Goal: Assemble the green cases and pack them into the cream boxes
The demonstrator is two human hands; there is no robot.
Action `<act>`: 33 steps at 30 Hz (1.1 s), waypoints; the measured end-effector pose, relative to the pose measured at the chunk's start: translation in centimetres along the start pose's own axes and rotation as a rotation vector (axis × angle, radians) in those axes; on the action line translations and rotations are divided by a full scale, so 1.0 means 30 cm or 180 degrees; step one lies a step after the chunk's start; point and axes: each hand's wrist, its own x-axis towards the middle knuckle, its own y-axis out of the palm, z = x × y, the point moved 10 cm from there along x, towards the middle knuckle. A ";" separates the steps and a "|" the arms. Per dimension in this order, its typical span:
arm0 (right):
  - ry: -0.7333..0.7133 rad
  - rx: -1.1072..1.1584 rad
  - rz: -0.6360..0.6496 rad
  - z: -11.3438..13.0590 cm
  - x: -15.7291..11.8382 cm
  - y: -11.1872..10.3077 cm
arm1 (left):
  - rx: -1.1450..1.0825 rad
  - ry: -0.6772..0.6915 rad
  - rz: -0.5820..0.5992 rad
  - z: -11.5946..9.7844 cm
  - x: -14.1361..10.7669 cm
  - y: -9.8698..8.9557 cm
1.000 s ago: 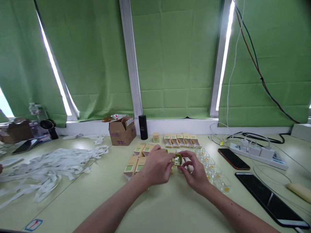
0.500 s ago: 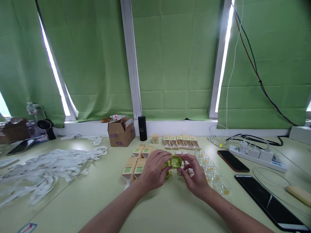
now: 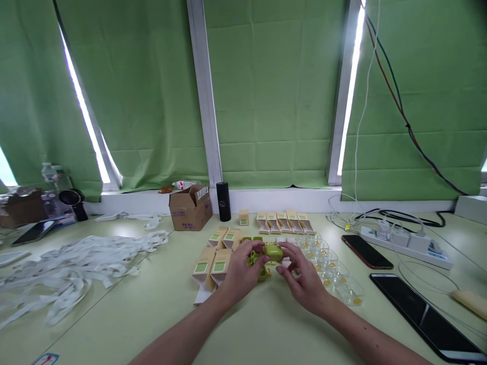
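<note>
A small, glossy olive-green plastic case [image 3: 274, 252] is held up between both hands over the middle of the table. My left hand [image 3: 243, 274] pinches its left end with thumb and fingers. At the other end, the fingertips of my right hand [image 3: 304, 279] grip it; the thumb sits lower. Its rounded outer face is towards me, and I cannot tell whether a lid is closed on it. More green plastic pieces [image 3: 263, 275] lie just behind and below, partly covered by my left hand. Several clear plastic containers with yellow spots [image 3: 330, 271] stand beside my right hand.
Kraft paper boxes [image 3: 203, 266] stand left of my hands, with a row of similar boxes [image 3: 281, 222] behind. White straps [image 3: 76, 268] cover the left side. On the right lie a phone [image 3: 367, 252], a tablet [image 3: 422, 314] and a power strip [image 3: 405, 246]. A cardboard carton [image 3: 190, 210] stands behind.
The green piece has been turned: its hollow inside faced me before, and now a rounded outer surface does. Both hands keep their hold, and more green pieces show behind my left hand.
</note>
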 end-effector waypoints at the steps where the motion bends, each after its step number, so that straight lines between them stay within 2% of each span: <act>1: 0.0007 -0.0009 0.0038 0.000 0.000 0.005 | -0.0075 -0.0193 0.0009 0.017 0.000 0.004; 5: 0.0221 0.0043 0.0113 -0.024 -0.001 0.016 | -0.0291 -0.0734 0.0062 0.061 -0.010 0.021; 13: 0.0761 0.0399 0.0085 -0.075 0.003 0.020 | -0.0349 -0.0843 0.0208 0.070 -0.017 0.052; 18: 0.0883 0.0654 0.0025 -0.067 0.008 0.014 | -0.0266 -0.0549 0.0235 0.045 -0.017 0.043; 23: 0.0842 0.0627 -0.0046 -0.067 0.009 -0.002 | -0.0141 0.0012 0.0140 -0.018 -0.014 0.017; 27: 0.0715 0.0664 -0.0053 -0.057 0.010 -0.011 | -0.0104 0.0402 0.0180 -0.059 -0.017 0.019; 33: 0.0566 0.0710 0.0000 -0.029 0.014 -0.012 | 0.0183 0.0685 0.0336 -0.086 -0.029 0.040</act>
